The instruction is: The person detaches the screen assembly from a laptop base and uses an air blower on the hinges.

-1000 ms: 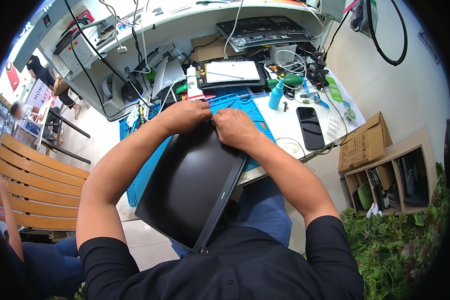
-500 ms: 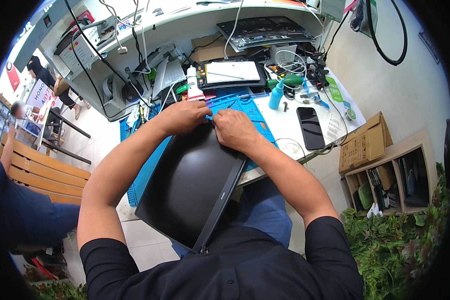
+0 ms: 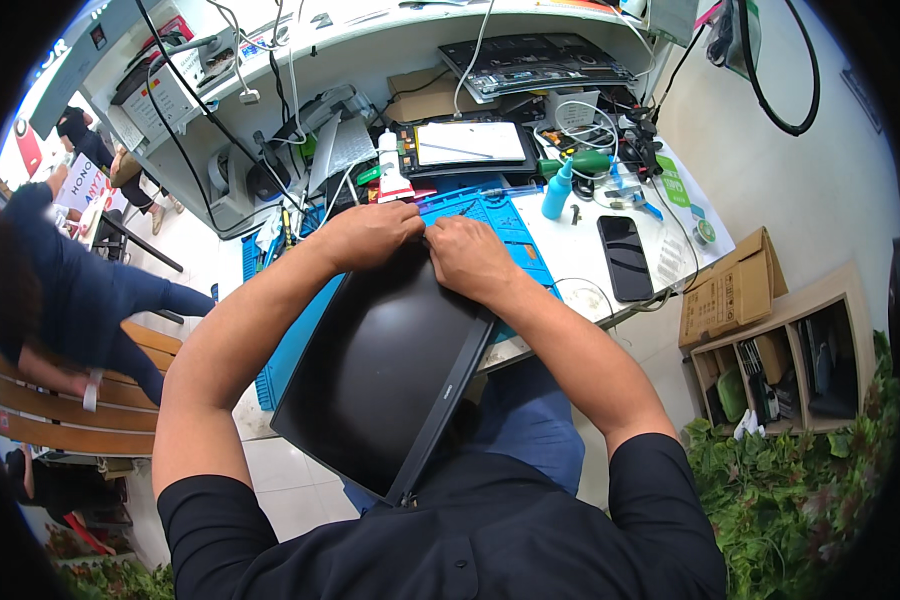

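A dark laptop screen lies tilted across my lap and the front edge of the bench, its lower corner against my shirt. My left hand is closed at the screen's far corner, thumb and fingers pinched on the edge. Right beside it, almost touching, my right hand grips the same corner with bent fingers. The fingertips of both hands meet at the edge, and whatever small part lies between them is hidden. Under the screen spreads a blue work mat.
Beyond my hands lie a white-and-red tube, an opened device and a laptop base. To the right are a blue bottle, a phone and a cardboard box. A person is by the bench seat at left.
My hands and the laptop screen stay nearly in place, with only a slight shift of view. At left, the other person has risen and moved farther into view by the bench seat.
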The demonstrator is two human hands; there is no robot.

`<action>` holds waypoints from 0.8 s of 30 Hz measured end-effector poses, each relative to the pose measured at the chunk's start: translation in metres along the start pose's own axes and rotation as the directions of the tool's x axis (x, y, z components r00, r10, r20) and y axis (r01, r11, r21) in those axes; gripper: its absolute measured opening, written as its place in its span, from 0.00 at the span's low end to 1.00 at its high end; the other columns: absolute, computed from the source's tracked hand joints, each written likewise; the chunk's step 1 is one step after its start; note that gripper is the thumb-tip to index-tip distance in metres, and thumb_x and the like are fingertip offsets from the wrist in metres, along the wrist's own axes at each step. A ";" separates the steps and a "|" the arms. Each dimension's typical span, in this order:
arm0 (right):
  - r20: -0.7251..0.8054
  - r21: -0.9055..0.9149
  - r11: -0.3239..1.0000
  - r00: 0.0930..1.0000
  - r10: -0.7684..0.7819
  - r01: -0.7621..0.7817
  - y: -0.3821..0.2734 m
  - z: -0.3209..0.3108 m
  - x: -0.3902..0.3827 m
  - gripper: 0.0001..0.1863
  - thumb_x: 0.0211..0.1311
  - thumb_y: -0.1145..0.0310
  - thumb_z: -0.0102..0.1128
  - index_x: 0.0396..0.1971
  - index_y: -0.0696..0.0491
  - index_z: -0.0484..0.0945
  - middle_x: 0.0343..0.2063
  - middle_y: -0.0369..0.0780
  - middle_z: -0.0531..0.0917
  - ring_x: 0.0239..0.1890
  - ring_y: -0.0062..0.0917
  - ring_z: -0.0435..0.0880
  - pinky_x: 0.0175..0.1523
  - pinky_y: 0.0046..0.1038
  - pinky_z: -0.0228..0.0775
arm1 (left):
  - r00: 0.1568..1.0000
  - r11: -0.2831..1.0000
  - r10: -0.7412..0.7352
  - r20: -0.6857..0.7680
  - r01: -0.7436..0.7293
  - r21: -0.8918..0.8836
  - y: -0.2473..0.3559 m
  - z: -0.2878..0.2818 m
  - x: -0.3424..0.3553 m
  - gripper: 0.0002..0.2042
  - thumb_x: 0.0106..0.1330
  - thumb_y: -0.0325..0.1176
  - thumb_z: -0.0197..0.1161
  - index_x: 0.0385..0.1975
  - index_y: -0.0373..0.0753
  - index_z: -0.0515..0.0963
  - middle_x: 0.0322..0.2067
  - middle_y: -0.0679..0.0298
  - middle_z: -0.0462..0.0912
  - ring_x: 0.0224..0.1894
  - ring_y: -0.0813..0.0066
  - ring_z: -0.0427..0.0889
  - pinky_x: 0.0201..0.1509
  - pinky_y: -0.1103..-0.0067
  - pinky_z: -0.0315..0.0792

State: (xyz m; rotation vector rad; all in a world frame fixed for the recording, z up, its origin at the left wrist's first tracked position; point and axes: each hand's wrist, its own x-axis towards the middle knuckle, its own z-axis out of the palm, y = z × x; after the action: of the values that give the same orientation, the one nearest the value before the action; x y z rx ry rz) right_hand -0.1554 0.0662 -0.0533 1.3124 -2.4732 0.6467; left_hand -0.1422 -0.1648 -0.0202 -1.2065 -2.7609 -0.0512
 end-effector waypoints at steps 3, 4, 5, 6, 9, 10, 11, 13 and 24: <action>-0.025 0.016 1.000 1.000 -0.011 0.011 -0.002 -0.002 0.000 0.07 0.59 0.77 0.59 0.32 0.61 0.85 0.34 0.50 0.87 0.42 0.46 0.89 0.50 0.44 0.83 | 1.000 0.998 0.017 -0.006 -0.017 -0.058 -0.006 -0.005 -0.001 0.07 0.72 0.30 0.59 0.45 0.37 0.79 0.42 0.56 0.81 0.48 0.55 0.86 0.49 0.65 0.84; -0.030 0.022 1.000 1.000 -0.010 0.010 -0.001 -0.002 0.000 0.07 0.59 0.77 0.59 0.32 0.61 0.85 0.33 0.50 0.87 0.42 0.46 0.89 0.50 0.44 0.83 | 1.000 0.998 0.021 0.006 -0.020 -0.067 -0.006 -0.007 -0.001 0.07 0.73 0.30 0.58 0.45 0.37 0.79 0.42 0.56 0.81 0.48 0.55 0.86 0.49 0.65 0.84; -0.034 0.027 1.000 0.999 -0.009 0.009 -0.002 -0.002 0.000 0.07 0.58 0.77 0.59 0.31 0.61 0.85 0.33 0.50 0.87 0.42 0.46 0.89 0.50 0.44 0.83 | 0.999 0.999 0.002 0.043 0.000 -0.040 -0.005 -0.007 -0.001 0.08 0.71 0.29 0.59 0.47 0.37 0.80 0.44 0.55 0.82 0.49 0.55 0.86 0.51 0.65 0.83; -0.027 0.023 1.000 1.000 -0.004 0.005 -0.002 -0.002 0.000 0.07 0.58 0.77 0.59 0.31 0.61 0.85 0.33 0.50 0.87 0.42 0.46 0.89 0.50 0.44 0.84 | 0.997 1.000 -0.017 0.080 0.018 -0.012 -0.004 -0.006 0.000 0.10 0.70 0.28 0.59 0.48 0.36 0.80 0.45 0.55 0.82 0.51 0.55 0.86 0.53 0.65 0.83; -0.010 0.010 1.000 1.000 0.003 -0.003 -0.001 -0.002 0.001 0.06 0.58 0.77 0.59 0.31 0.61 0.85 0.33 0.50 0.87 0.42 0.46 0.89 0.50 0.44 0.84 | 0.998 0.998 -0.022 0.054 0.018 0.063 0.002 -0.002 -0.003 0.08 0.70 0.28 0.59 0.46 0.36 0.80 0.43 0.56 0.81 0.48 0.55 0.86 0.51 0.65 0.83; -0.008 0.005 1.000 1.000 0.001 -0.001 -0.001 -0.001 0.000 0.06 0.58 0.77 0.59 0.30 0.61 0.85 0.34 0.50 0.87 0.42 0.46 0.89 0.50 0.44 0.84 | 1.000 0.996 -0.012 0.024 0.010 0.087 0.005 0.000 -0.004 0.06 0.71 0.28 0.59 0.44 0.37 0.79 0.41 0.56 0.80 0.47 0.56 0.86 0.49 0.65 0.84; -0.005 0.000 1.000 1.000 0.000 0.000 0.000 0.000 0.000 0.06 0.58 0.77 0.59 0.30 0.61 0.85 0.34 0.50 0.87 0.42 0.46 0.89 0.50 0.44 0.84 | 0.999 0.996 -0.027 0.020 0.025 0.084 0.007 0.001 -0.006 0.07 0.70 0.28 0.59 0.44 0.37 0.79 0.40 0.57 0.80 0.47 0.56 0.86 0.49 0.65 0.84; -0.015 -0.002 1.000 1.000 -0.008 0.008 -0.001 0.001 -0.001 0.06 0.58 0.77 0.59 0.30 0.60 0.85 0.34 0.50 0.87 0.42 0.46 0.89 0.49 0.44 0.83 | 0.998 0.995 -0.062 0.008 0.061 0.081 0.011 -0.001 -0.010 0.07 0.70 0.28 0.60 0.43 0.37 0.79 0.40 0.57 0.80 0.47 0.56 0.86 0.50 0.65 0.83; -0.046 0.075 0.997 0.998 0.030 -0.027 -0.002 -0.001 0.001 0.08 0.67 0.70 0.64 0.30 0.58 0.83 0.31 0.47 0.85 0.40 0.48 0.88 0.47 0.48 0.80 | 0.985 0.988 -0.150 0.083 0.152 -0.023 -0.006 -0.013 -0.017 0.07 0.74 0.29 0.59 0.48 0.40 0.79 0.44 0.58 0.82 0.52 0.56 0.85 0.55 0.65 0.81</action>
State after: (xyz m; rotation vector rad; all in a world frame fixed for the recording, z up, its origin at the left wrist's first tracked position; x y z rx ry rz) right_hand -0.1541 0.0649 -0.0519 1.2748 -2.4563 0.7741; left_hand -0.1344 -0.1822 -0.0096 -1.0251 -2.9279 -0.0581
